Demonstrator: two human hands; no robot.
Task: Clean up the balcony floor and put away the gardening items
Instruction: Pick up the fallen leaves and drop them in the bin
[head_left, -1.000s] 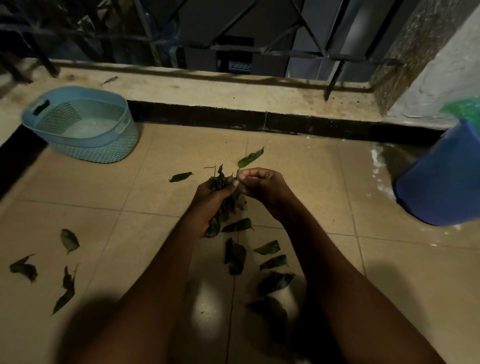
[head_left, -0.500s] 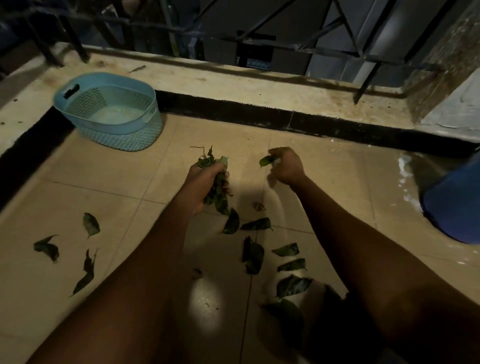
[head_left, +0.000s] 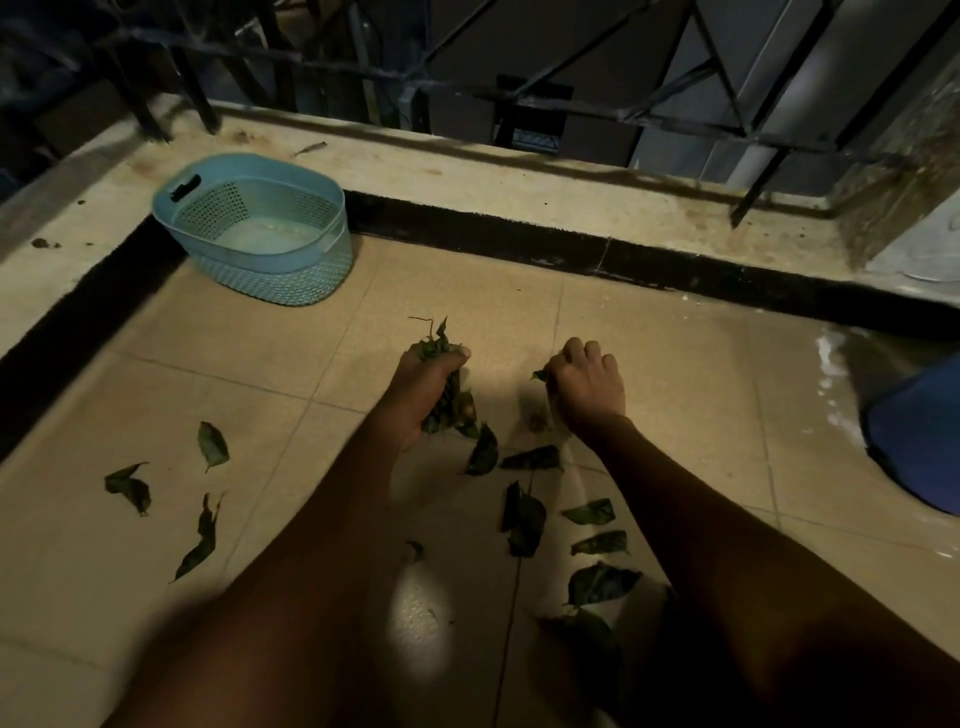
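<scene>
My left hand (head_left: 423, 387) grips a bunch of dark green leaves (head_left: 441, 345) above the tiled floor (head_left: 649, 364); leaf tips stick out above and below the fist. My right hand (head_left: 589, 387) is curled a little to the right, pinching a single leaf (head_left: 540, 374) whose tip shows at its left side. Several loose leaves (head_left: 522, 514) lie on the tiles between my forearms. Three more leaves (head_left: 213, 444) lie to the left. A light blue perforated basket (head_left: 332, 228) stands at the back left corner, with no leaves inside.
A raised concrete ledge (head_left: 519, 182) with a black base strip runs along the back and left, under a metal railing (head_left: 519, 98). A dark blue container (head_left: 919, 436) stands at the right edge beside white residue on the tiles.
My hands were together one second ago. They have parted: the right one moved right and picked up a leaf, the left kept its bunch. The view shifted left.
</scene>
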